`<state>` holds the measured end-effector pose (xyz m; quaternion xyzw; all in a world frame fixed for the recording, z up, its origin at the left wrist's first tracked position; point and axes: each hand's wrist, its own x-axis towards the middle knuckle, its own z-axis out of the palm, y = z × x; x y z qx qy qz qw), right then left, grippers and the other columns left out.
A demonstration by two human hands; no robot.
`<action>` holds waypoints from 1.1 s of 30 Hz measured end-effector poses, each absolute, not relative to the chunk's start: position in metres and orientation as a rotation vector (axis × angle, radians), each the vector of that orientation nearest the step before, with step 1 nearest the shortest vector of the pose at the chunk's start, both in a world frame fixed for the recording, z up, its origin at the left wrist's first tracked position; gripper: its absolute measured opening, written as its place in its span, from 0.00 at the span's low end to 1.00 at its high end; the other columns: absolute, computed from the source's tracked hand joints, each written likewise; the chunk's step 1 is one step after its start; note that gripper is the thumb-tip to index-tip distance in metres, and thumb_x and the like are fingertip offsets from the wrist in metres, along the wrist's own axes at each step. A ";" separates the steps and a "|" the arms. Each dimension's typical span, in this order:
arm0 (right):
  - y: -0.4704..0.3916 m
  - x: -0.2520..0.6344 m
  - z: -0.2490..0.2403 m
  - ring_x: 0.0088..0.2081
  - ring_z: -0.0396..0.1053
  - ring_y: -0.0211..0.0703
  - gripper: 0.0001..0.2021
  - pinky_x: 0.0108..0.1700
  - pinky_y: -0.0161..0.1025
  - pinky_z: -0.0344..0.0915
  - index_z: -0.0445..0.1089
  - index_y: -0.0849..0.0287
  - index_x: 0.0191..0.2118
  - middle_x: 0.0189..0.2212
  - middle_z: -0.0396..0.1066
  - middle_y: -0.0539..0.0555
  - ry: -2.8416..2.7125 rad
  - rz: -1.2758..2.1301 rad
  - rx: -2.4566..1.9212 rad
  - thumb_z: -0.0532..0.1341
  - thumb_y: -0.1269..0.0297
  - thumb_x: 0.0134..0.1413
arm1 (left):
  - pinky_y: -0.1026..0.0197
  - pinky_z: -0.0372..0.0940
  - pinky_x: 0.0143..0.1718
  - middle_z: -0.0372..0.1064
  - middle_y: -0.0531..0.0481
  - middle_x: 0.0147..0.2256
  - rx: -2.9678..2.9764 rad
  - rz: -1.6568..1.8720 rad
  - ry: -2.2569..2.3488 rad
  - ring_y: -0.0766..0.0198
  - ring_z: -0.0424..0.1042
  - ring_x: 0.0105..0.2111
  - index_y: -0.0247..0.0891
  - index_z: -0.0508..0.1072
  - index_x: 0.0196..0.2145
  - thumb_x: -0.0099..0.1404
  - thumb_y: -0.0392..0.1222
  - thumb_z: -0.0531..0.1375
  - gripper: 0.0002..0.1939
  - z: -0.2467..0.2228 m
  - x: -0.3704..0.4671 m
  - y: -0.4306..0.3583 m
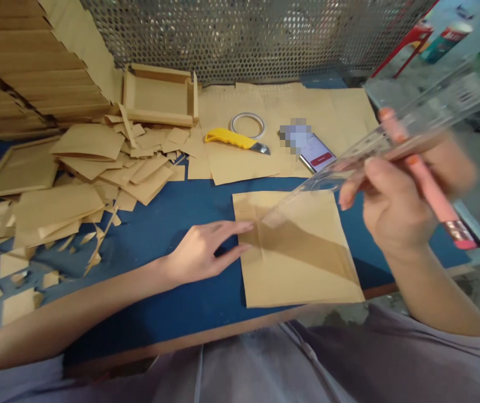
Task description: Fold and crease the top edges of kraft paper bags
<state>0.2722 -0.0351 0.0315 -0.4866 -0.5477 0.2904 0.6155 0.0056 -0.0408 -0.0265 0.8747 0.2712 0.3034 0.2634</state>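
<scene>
A tan sheet of card point(307, 263) with a faint crease lies on the blue tabletop before me. My left hand point(204, 249) reaches onto its left edge, fingertips touching it, thumb and fingers apart, holding nothing. Raised over the right side, my right hand point(408, 196) is closed around a clear plastic ruler point(424, 120), with a pink pencil point(435, 190) between its fingers. The ruler slants down to the left, its low end over the card near my left fingertips; I cannot tell whether it touches. The right hand is partly blurred.
Behind the card lie a yellow utility knife point(231, 139), a roll of tape point(248, 124) and a phone point(309, 146) on cardboard sheets point(340, 112). Cardboard scraps point(84, 184) cover the left. An open cardboard tray point(160, 95) and tall stacks point(38, 61) stand near a perforated metal panel point(231, 36).
</scene>
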 end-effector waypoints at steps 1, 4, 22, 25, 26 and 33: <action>-0.036 0.269 0.026 0.18 0.70 0.38 0.07 0.18 0.37 0.66 0.66 0.56 0.28 0.25 0.76 0.49 -1.252 0.727 -1.071 0.66 0.68 0.52 | 0.60 0.74 0.47 0.77 0.43 0.46 2.223 0.819 0.806 0.59 0.78 0.44 0.34 0.69 0.53 0.69 0.42 0.60 0.16 -0.024 0.005 -0.040; -0.040 0.264 0.005 0.20 0.74 0.39 0.08 0.22 0.38 0.73 0.64 0.56 0.26 0.27 0.78 0.50 -1.243 0.974 -1.089 0.62 0.69 0.54 | 0.60 0.75 0.43 0.79 0.44 0.40 1.877 0.811 0.905 0.59 0.80 0.39 0.33 0.69 0.51 0.67 0.45 0.61 0.18 -0.019 0.007 -0.039; -0.034 0.275 -0.008 0.55 0.71 0.49 0.13 0.53 0.50 0.71 0.68 0.56 0.51 0.51 0.74 0.58 -2.543 0.305 -0.815 0.61 0.66 0.61 | 0.69 0.61 0.22 0.69 0.57 0.20 2.051 0.661 1.019 0.71 0.65 0.18 0.33 0.71 0.50 0.69 0.43 0.58 0.15 -0.024 0.010 -0.036; -0.035 0.267 -0.021 0.50 0.72 0.49 0.14 0.50 0.49 0.73 0.69 0.59 0.53 0.47 0.77 0.57 -2.657 0.107 -0.709 0.59 0.68 0.63 | 0.69 0.57 0.21 0.67 0.59 0.19 2.335 0.663 1.143 0.72 0.64 0.17 0.34 0.70 0.51 0.69 0.50 0.59 0.20 -0.030 0.006 -0.037; -0.035 0.266 -0.025 0.48 0.72 0.49 0.14 0.49 0.48 0.73 0.69 0.59 0.53 0.44 0.78 0.57 -2.652 0.056 -0.714 0.59 0.69 0.63 | 0.69 0.57 0.21 0.66 0.59 0.19 2.434 0.684 1.176 0.71 0.64 0.17 0.34 0.70 0.51 0.68 0.52 0.59 0.21 -0.031 0.004 -0.037; -0.031 0.276 -0.035 0.46 0.70 0.47 0.18 0.49 0.48 0.72 0.67 0.58 0.58 0.47 0.77 0.57 -2.642 0.165 -0.790 0.54 0.73 0.65 | 0.63 0.71 0.38 0.78 0.48 0.38 3.066 0.898 0.719 0.61 0.77 0.40 0.36 0.74 0.43 0.69 0.37 0.59 0.07 -0.030 0.001 -0.042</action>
